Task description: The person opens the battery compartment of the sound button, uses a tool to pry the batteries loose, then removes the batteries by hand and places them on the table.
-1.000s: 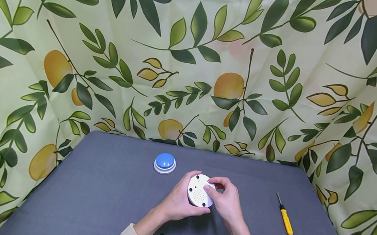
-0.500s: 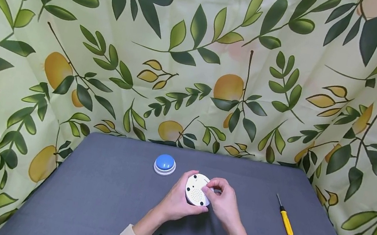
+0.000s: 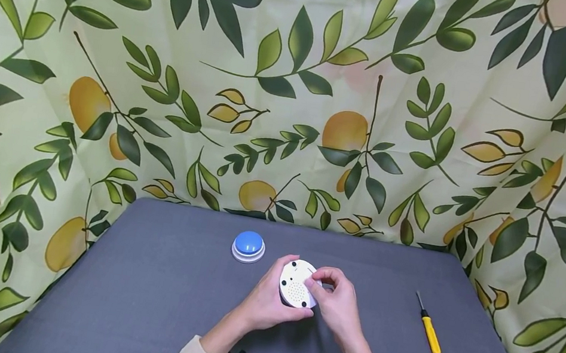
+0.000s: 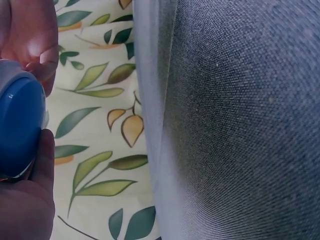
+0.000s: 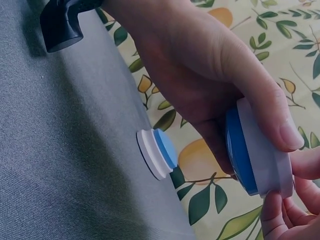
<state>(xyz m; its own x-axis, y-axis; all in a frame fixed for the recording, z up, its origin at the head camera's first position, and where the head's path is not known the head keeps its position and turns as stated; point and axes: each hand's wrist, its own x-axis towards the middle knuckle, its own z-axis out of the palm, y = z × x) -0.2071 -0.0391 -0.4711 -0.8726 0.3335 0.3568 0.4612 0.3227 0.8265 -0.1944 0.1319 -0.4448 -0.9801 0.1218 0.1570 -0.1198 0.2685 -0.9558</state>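
My left hand (image 3: 268, 301) grips a round push button (image 3: 294, 287) by its rim. Its white underside, with black feet and a patch of small holes, faces up towards the head camera. The blue dome (image 5: 241, 150) faces away and shows in both wrist views. My right hand (image 3: 341, 305) has its curled fingers and thumb at the right edge of the underside, pinching there; its fingertips (image 5: 272, 200) touch the white base in the right wrist view. What exactly lies between them is hidden.
A second blue and white push button (image 3: 248, 246) stands dome up towards the back of the grey table (image 3: 154, 279). On the right lies a screwdriver (image 3: 429, 331) with a yellow handle. Leaf-patterned cloth (image 3: 292, 111) surrounds the table's back and sides.
The held push button has shifted slightly left with both hands since a second ago. The right fingers stay at its edge; little else differs.
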